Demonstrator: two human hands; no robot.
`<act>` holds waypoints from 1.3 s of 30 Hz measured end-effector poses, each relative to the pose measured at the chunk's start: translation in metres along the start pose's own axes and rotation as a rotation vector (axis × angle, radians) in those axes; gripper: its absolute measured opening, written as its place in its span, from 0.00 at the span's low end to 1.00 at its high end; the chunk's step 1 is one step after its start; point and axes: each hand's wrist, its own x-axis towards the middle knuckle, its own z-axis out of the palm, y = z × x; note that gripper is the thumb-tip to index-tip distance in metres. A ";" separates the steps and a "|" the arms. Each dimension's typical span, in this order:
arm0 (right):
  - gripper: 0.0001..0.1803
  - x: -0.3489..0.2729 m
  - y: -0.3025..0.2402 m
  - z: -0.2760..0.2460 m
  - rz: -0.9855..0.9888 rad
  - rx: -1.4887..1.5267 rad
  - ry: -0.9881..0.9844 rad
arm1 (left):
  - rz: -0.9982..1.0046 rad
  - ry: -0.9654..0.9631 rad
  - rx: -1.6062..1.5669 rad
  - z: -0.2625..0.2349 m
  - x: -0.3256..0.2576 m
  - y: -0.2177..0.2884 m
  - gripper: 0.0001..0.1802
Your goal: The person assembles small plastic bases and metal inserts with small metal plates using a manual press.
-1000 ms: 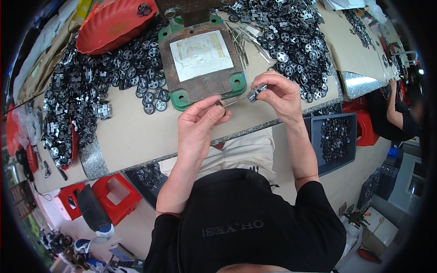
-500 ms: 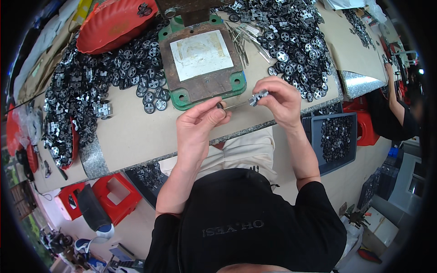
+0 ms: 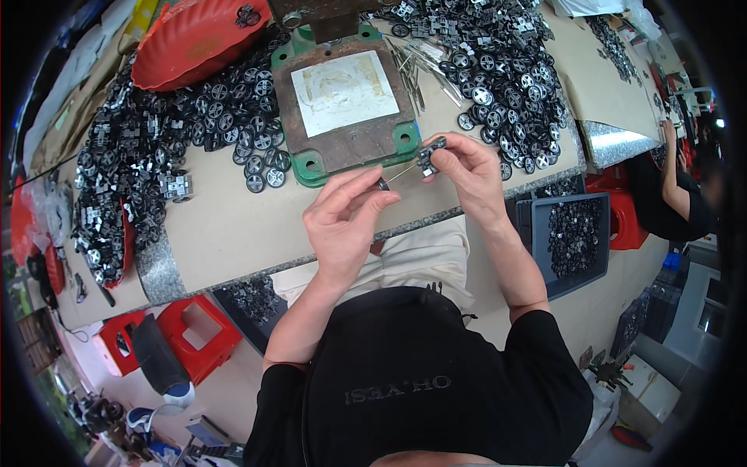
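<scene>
My left hand [image 3: 345,220] pinches a small black wheel [image 3: 383,184] at the end of a thin metal axle [image 3: 401,173]. My right hand [image 3: 467,171] holds a small black and silver part [image 3: 430,154] at the axle's other end. Both hands hover over the table's front edge, just below the brown metal plate on a green base [image 3: 342,117]. Piles of small black wheels [image 3: 194,132] lie to the left and right of that plate.
A red tray [image 3: 191,39] sits at the back left. Loose metal pins [image 3: 424,66] lie right of the plate. A grey bin of parts [image 3: 572,237] and red stools [image 3: 198,331] stand below the table. Another person's arm [image 3: 673,167] works at the far right.
My hands have drawn slightly apart, so the thin axle now shows between the wheel in the left hand and the part in the right.
</scene>
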 end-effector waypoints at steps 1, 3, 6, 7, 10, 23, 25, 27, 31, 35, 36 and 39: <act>0.10 0.000 0.001 0.000 0.083 0.075 0.014 | -0.172 -0.001 -0.057 -0.002 0.001 0.000 0.14; 0.09 -0.003 -0.002 0.001 -0.111 -0.132 -0.036 | -0.345 0.001 -0.113 -0.010 0.004 -0.002 0.14; 0.11 -0.003 -0.004 -0.008 -0.376 -0.391 -0.159 | -0.729 -0.074 -0.610 -0.021 0.013 -0.002 0.13; 0.13 -0.002 -0.004 -0.010 -0.447 -0.445 -0.227 | -0.730 -0.075 -0.611 -0.019 0.013 -0.002 0.13; 0.17 0.004 -0.011 -0.009 -0.498 -0.506 -0.233 | -0.521 -0.063 -0.480 -0.013 0.009 -0.005 0.14; 0.18 -0.003 -0.020 0.011 0.032 -0.064 -0.004 | -0.199 0.037 -0.248 -0.007 0.005 -0.009 0.15; 0.19 -0.002 -0.020 0.006 0.086 -0.056 -0.028 | -0.220 0.041 -0.288 -0.007 0.005 -0.010 0.15; 0.19 -0.002 -0.018 0.007 0.138 -0.048 -0.051 | -0.230 0.055 -0.319 -0.006 0.004 -0.010 0.16; 0.20 -0.004 -0.009 0.013 -0.206 -0.377 0.052 | -0.338 0.106 -0.493 -0.001 0.003 -0.008 0.15; 0.20 -0.006 -0.011 0.014 -0.116 -0.258 0.024 | -0.144 0.111 -0.230 0.000 0.000 -0.009 0.14; 0.20 -0.005 -0.011 0.013 -0.116 -0.258 0.026 | -0.065 0.093 -0.168 -0.001 0.000 -0.010 0.15; 0.21 0.000 -0.011 0.007 -0.406 -0.536 -0.009 | -0.485 0.050 -0.519 -0.007 0.006 -0.004 0.14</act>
